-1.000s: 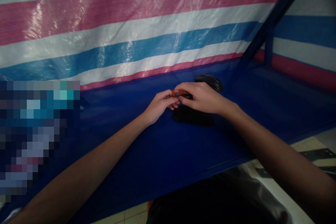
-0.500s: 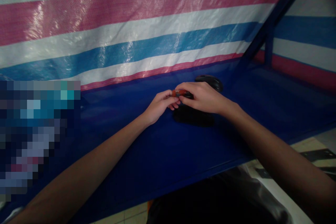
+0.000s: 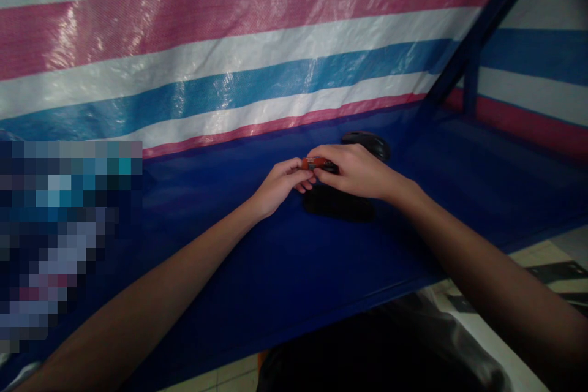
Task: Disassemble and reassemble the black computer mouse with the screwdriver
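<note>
Both hands meet over the blue surface, holding a small red-and-black cylinder with pale print on it, battery-like in look. My left hand pinches its left end between thumb and fingers. My right hand is closed around the dark right end and hides part of it. Just behind the right hand lies a black computer mouse, partly covered by that hand. A long, dark black object rests on the surface below the hands; its kind is too dark to make out.
A blue table cover spreads under everything. Striped plastic sheeting rises at the back and right, with a dark blue frame bar in the corner. A blurred-out patch fills the left side.
</note>
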Demonstrator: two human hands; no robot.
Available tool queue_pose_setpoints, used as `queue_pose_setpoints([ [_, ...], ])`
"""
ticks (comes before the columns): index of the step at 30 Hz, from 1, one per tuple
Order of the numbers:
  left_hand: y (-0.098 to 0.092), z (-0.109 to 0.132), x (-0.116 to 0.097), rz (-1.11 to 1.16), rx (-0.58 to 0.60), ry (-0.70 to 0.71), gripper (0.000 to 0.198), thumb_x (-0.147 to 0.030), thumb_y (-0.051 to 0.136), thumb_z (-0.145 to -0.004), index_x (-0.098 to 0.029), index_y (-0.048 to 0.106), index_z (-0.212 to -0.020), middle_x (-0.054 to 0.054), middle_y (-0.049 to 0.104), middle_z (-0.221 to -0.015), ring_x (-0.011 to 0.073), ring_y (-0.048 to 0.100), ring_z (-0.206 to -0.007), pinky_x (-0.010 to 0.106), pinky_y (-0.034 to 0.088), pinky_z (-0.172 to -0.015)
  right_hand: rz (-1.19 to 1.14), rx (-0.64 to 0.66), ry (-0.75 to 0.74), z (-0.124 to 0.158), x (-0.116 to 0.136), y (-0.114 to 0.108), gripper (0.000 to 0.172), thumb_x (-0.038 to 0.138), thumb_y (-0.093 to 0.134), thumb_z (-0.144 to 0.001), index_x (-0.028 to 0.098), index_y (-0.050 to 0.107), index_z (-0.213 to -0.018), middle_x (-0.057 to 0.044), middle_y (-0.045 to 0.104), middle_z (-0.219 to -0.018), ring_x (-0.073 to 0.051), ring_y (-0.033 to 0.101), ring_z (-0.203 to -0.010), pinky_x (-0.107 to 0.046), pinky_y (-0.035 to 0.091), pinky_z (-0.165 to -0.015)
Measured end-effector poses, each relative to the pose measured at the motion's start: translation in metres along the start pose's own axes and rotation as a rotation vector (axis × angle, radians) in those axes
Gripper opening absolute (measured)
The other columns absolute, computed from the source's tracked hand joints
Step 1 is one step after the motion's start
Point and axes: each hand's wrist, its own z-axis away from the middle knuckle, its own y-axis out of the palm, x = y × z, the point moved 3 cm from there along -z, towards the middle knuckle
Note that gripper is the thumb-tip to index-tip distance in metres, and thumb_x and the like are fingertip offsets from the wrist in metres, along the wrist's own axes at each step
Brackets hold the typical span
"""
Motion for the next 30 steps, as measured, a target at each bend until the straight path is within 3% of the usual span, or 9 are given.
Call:
queue_pose_setpoints([
  [18,-0.0008,-0.0010,0.0006,-0.002,0.012,0.012,0.010,-0.023,0.057,-0.077,-0.014,0.060,-0.078,0.001,0.063,-0.074,0.0089,0.058,-0.065,0.022,0.042,-0.060,0.024,-0.012,0.015,0.0008,0.0003,-0.0013,0.024,0.028,0.047,-0.087,0.017,0.059,-0.104,-0.007,0.069,-0.096,-0.020,0.064,-0.087,-0.029,0.043,-0.074],
  [30,0.0016,-0.0004,-0.0007,0.052,-0.024,0.004,0.022,-0.034,0.053,-0.084,-0.013,0.060,-0.078,0.002,0.062,-0.073,0.0080,0.058,-0.061,0.019,0.042,-0.055,0.014,-0.006,-0.011,0.0004,0.0005,-0.0017,0.023,0.028,0.047,-0.088,0.016,0.060,-0.103,-0.006,0.068,-0.095,-0.019,0.064,-0.085,-0.029,0.043,-0.074],
])
